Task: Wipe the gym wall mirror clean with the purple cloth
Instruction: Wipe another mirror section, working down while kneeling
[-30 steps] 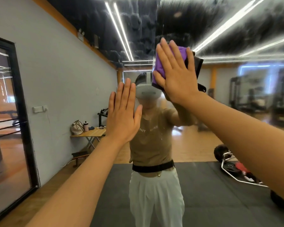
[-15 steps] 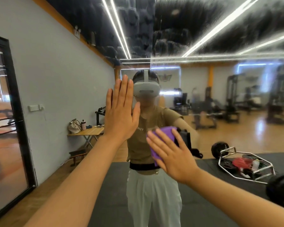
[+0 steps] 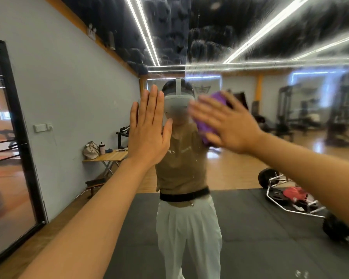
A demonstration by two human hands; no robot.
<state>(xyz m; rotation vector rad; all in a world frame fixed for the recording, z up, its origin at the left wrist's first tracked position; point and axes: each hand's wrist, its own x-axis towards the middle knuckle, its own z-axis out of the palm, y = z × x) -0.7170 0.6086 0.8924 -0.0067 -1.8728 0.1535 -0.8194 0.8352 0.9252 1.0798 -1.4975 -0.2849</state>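
Purple cloth sits right of frame centre, pressed against the mirror under the right hand; only its upper edge and lower left corner show past the palm. Right hand: fingers straight and spread, pointing to the upper left, blurred by motion, flat on the cloth, not curled round it. Left hand: just left of centre, palm flat on the glass, 4 fingers together and upright, thumb angled out to the right, holding nothing. The 2 hands are near each other but apart, with the reflected headset between them. Both forearms enter from the bottom edge, left from lower left, right from the right side. Glass in the upper half of the frame is streaked and smeared, most heavily at upper right, where reflected ceiling light strips look ragged. Reflection shows a person in a tan shirt and white trousers at centre bottom. Left of centre, low: folding table carrying a bag and a bottle. Lower right: hex bar on a dark floor mat. Far left edge: black-framed door.
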